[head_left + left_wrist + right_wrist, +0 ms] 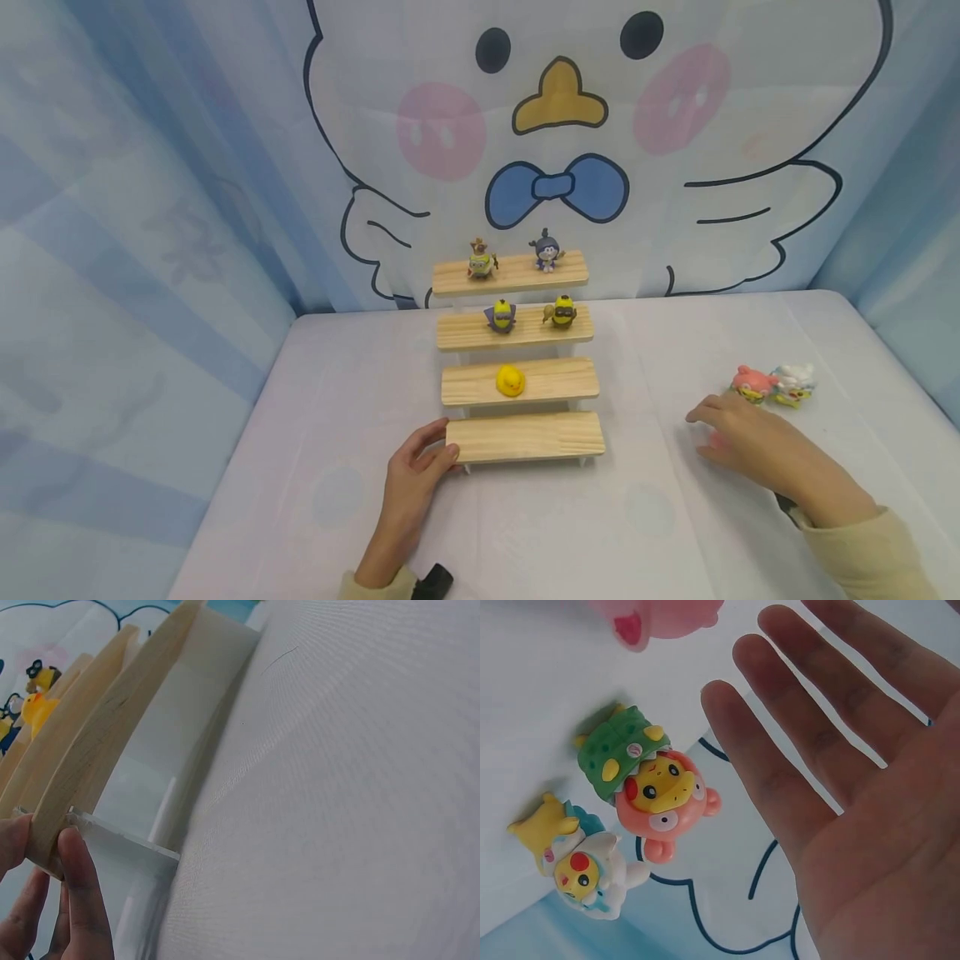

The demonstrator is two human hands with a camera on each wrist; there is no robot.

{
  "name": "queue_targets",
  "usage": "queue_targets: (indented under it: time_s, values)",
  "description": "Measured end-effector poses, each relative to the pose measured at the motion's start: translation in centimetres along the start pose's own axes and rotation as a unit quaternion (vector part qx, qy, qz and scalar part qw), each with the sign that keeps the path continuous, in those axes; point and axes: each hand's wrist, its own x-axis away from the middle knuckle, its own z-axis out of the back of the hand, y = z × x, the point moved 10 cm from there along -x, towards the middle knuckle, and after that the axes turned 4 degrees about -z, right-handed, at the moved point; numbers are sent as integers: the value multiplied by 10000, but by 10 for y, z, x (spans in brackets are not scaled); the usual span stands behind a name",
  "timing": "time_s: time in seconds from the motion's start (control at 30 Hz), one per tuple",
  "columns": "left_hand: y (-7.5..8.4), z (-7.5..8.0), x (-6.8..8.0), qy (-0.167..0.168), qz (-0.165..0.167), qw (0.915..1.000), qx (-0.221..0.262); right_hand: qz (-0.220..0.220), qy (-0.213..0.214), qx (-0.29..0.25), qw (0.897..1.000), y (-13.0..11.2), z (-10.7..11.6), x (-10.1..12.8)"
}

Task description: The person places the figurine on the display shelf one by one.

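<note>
My left hand [414, 477] pinches the left end of the lowest step of a stepped wooden display rack [525, 438]; the left wrist view has thumb and fingers [81, 874] on either side of the plank end. To the right, my right hand [761, 446] is over the table, fingers extended and holding nothing. A pink toy figure [671, 616] lies near its fingertips, mostly hidden by the hand in the head view. Just beyond are a figure with a pink hood and green body [649, 772] and one with a white fluffy hood [592, 870].
A yellow rubber duck [511, 381] sits on the rack's third step from the top. Caped and brown-trimmed yellow figures [501, 317] stand on the second, two more small figures [547, 252] on the top. A white cloth covers the table [315, 417]; a printed curtain [555, 92] hangs behind.
</note>
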Motion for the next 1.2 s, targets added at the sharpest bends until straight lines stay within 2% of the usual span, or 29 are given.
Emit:
queue_targets:
  time_s: [0.5, 0.93, 1.2]
  values:
    - [-2, 0, -1, 33, 39, 10000, -67, -274, -541, -155, 9980, 21, -19, 14]
    - [-3, -4, -1, -35, -19, 10000, 20, 21, -268, -362, 9990, 25, -17, 18]
    - [-1, 0, -1, 54, -4, 10000, -35, 212, -244, -411, 9986, 23, -18, 15]
